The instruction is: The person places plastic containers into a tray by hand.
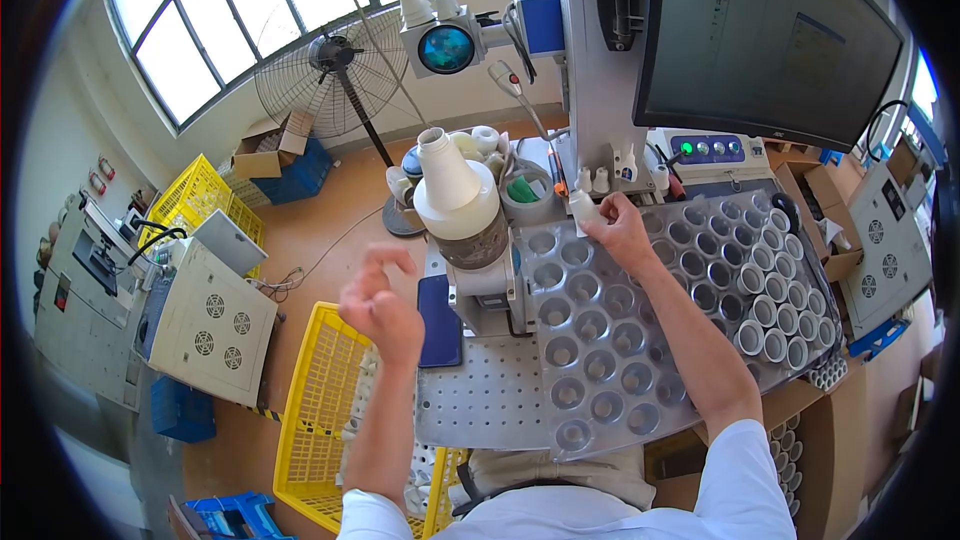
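My right hand point(620, 235) pinches a small white cone-shaped plastic piece point(582, 206) over the far left corner of the clear tray point(585, 290) of round pockets. Just behind it stand a couple of similar small white pieces point(600, 180). My left hand point(385, 308) is raised left of the machine's holder, fingers bent and apart, with nothing seen in it. Closest to that hand is a large white stepped cone point(447, 175), upright on a dark metal cylinder point(472, 243). Below them a dark blue phone-like slab point(438, 320) lies on the perforated metal plate point(480, 400).
White cups point(775, 285) stand grouped at the tray's right side. A lens head point(445, 48) hangs above the holder, with a monitor point(765, 35) at upper right. A yellow crate point(305, 420) sits low on the left. Behind stands a fan point(333, 55).
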{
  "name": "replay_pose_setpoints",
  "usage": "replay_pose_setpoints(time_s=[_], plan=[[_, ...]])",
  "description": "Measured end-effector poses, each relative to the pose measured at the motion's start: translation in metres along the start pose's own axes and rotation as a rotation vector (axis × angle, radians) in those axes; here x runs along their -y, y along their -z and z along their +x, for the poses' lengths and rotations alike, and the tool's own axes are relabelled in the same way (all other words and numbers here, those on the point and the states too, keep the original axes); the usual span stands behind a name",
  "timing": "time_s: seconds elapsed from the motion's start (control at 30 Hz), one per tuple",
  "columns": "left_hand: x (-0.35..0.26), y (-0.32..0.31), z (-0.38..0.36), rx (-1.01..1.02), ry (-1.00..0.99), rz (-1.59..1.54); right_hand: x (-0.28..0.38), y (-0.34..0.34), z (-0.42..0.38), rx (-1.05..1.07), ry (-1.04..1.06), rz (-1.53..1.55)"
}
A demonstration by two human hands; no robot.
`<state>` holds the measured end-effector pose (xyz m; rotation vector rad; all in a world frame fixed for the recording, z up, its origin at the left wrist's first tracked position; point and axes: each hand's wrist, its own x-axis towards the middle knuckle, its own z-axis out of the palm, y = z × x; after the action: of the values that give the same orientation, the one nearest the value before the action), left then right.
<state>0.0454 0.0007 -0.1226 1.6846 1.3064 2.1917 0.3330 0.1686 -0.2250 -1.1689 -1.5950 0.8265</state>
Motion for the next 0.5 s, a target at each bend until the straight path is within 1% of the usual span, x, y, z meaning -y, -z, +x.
replay_pose_setpoints(time_s=[0.03, 0.1, 0.13, 0.17, 0.2, 0.23, 0.27, 0.3, 0.33, 0.37, 0.4, 0.43, 0.47, 0.5], plan=[[-0.012, -0.008, 0.028, -0.039, -0.061, 0.012, 0.008, 0.002, 0.003, 0.005, 0.006, -0.007], [-0.023, -0.030, 0.074, -0.090, -0.251, 0.039, 0.025, 0.003, 0.010, -0.064, -0.094, 0.344], [-0.029, -0.040, 0.089, -0.039, -0.176, 0.063, 0.035, 0.003, 0.016, -0.050, -0.049, 0.437], [-0.033, -0.051, 0.099, 0.015, -0.100, 0.086, 0.055, 0.004, 0.019, -0.052, -0.050, 0.431], [-0.029, -0.062, 0.106, 0.015, -0.096, 0.081, 0.087, 0.006, 0.019, -0.042, 0.042, 0.457], [-0.023, -0.073, 0.111, 0.091, 0.248, -0.078, 0.118, 0.005, 0.017, -0.031, 0.134, 0.482], [-0.021, -0.078, 0.113, 0.164, 0.591, -0.238, 0.146, 0.001, 0.015, -0.016, 0.166, 0.533], [-0.022, -0.072, 0.111, 0.161, 0.592, -0.243, 0.171, -0.005, 0.012, 0.001, 0.200, 0.584], [-0.024, -0.060, 0.110, 0.193, 0.183, 0.307, 0.192, -0.014, 0.008, 0.004, 0.202, 0.580], [-0.028, -0.047, 0.108, 0.213, -0.247, 0.844, 0.210, -0.025, 0.004, 0.032, 0.284, 0.583], [-0.047, -0.033, 0.106, 0.232, -0.241, 0.598, 0.219, -0.035, 0.002, 0.060, 0.363, 0.588], [-0.054, -0.016, 0.101, 0.182, -0.113, 0.463, 0.219, -0.045, 0.000, 0.063, 0.359, 0.592], [-0.057, 0.003, 0.095, 0.130, 0.015, 0.327, 0.215, -0.055, 0.000, 0.087, 0.413, 0.406], [-0.058, 0.018, 0.085, 0.077, 0.037, 0.322, 0.209, -0.064, -0.001, 0.110, 0.462, 0.218]])
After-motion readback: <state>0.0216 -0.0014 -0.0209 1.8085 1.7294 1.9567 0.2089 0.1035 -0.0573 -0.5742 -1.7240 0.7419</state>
